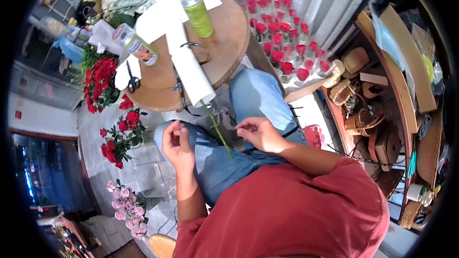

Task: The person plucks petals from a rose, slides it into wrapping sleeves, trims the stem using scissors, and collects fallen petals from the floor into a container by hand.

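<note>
A white paper roll point(191, 76) lies over the round table's near edge, with a green stem point(218, 131) sticking out of its near end above my lap. My left hand point(179, 144) is raised left of the stem, its fingers curled toward the thumb, touching neither stem nor paper. To the right of the stem, my right hand point(258, 133) has its thumb and fingertips close together; whether something small is between them cannot be made out. Black-handled scissors point(133, 82) and a dark strap-like tool point(180, 86) lie on the table.
Two spray cans point(197, 13) point(138, 47) stand on the wooden table point(229, 33). Red roses point(100, 81) and pink roses point(128, 208) are at left. Many single red roses point(287, 68) in clear sleeves stand at back right. A shelf point(382, 62) with baskets is at right.
</note>
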Tool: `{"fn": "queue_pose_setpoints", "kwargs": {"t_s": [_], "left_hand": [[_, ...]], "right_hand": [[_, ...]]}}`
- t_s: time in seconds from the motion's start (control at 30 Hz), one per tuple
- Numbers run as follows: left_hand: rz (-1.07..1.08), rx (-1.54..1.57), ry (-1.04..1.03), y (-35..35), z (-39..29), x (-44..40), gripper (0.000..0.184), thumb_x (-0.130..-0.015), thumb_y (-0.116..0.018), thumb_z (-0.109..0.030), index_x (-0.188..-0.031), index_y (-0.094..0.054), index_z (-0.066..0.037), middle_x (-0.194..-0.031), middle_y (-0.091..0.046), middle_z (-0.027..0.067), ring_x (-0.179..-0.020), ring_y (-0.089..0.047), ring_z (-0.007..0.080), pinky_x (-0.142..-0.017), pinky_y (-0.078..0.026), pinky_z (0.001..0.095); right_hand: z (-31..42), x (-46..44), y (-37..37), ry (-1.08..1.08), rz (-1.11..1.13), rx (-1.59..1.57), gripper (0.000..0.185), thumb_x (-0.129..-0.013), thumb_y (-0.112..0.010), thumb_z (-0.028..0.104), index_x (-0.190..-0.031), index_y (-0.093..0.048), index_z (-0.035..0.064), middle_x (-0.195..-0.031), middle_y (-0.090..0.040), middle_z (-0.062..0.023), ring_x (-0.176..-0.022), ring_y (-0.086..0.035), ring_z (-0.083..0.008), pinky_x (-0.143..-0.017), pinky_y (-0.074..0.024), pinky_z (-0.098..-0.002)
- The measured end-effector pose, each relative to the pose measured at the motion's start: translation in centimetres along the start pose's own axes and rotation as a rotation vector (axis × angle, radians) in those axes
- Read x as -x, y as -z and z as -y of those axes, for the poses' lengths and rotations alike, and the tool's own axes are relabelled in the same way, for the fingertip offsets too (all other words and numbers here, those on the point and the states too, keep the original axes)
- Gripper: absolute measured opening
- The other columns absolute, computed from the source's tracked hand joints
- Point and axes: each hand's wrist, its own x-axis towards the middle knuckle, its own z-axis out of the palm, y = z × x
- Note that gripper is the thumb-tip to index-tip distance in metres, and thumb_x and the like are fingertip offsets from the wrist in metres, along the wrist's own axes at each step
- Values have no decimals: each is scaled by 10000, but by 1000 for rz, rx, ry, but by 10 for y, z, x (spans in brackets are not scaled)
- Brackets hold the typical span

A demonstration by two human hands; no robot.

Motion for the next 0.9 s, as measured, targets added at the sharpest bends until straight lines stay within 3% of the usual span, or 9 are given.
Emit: {"fn": "queue_pose_setpoints", "kwargs": {"t_s": [0.13, 0.2, 0.27, 0.33, 0.47, 0.57, 0.6, 0.7, 0.9], "left_hand": [[-6, -130, -60, 18, 19, -42, 200, -935, -645, -73, -1110, -632, 25, -920, -626, 20, -797, -557, 90, -746, -478, 235], [-108, -505, -159, 30, 16, -88, 188, -908, -672, -83, -1064, -648, 20, -896, -633, 41, -777, -566, 110, -720, -485, 260], [-141, -653, -284, 47, 25, -145, 233, -891, -688, -138, -1050, -649, 28, -915, -662, 116, -772, -629, 193, -727, -513, 339], [-172, -827, -223, 56, 27, -194, 275, -883, -692, -202, -1009, -670, 42, -816, -689, 110, -725, -645, 198, -716, -520, 334], [-129, -1032, -152, 61, 30, -236, 281, -837, -700, -213, -939, -686, 48, -879, -703, 232, -831, -686, 388, -765, -524, 434], [-99, -1006, -290, 67, 46, -236, 281, -812, -686, -197, -959, -688, 43, -882, -699, 249, -835, -690, 373, -764, -528, 432], [-55, -951, -155, 59, 43, -230, 297, -853, -648, -195, -1027, -674, 44, -939, -704, 241, -858, -685, 350, -791, -523, 424], [-46, -878, -229, 31, 29, -195, 396, -946, -638, -228, -1222, -617, 55, -1176, -667, 217, -1065, -647, 303, -941, -498, 388], [-36, -504, -415, 26, 67, -138, 276, -978, -630, -111, -1194, -620, 61, -1146, -664, 162, -1007, -623, 211, -866, -530, 335]], "right_hand": [[-8, -1, -16, -128, 83, -30, 289, -896, -726, 170, -1069, -682, -58, -820, -680, -32, -676, -579, -62, -617, -485, -241], [-3, -3, -26, -183, 135, -134, 364, -909, -724, 206, -1128, -650, -75, -855, -693, -43, -709, -601, -69, -619, -489, -235], [5, -7, -32, -329, 232, -239, 387, -918, -719, 224, -1155, -636, -69, -892, -709, -61, -754, -627, -85, -627, -494, -240], [10, -10, -37, -321, 272, -259, 392, -925, -712, 244, -1167, -634, -53, -925, -719, -72, -787, -641, -93, -637, -494, -241], [13, -13, -39, -263, 259, -271, 357, -930, -703, 257, -1116, -663, -45, -905, -727, -77, -776, -648, -96, -644, -497, -247], [9, -10, -34, -218, 231, -199, 341, -910, -719, 256, -1079, -681, -37, -882, -730, -91, -777, -663, -116, -666, -515, -273], [6, -10, -25, -196, 234, -121, 335, -890, -734, 250, -1064, -688, -33, -873, -733, -102, -777, -671, -130, -679, -527, -296], [-6, -3, -8, 98, -19, 33, 343, -836, -746, 218, -1070, -681, -24, -906, -730, -142, -813, -688, -185, -712, -543, -364], [69, 39, 106, 476, -561, 186, 171, -826, -690, 104, -960, -672, -2, -823, -674, -99, -732, -638, -175, -655, -523, -327]]}}
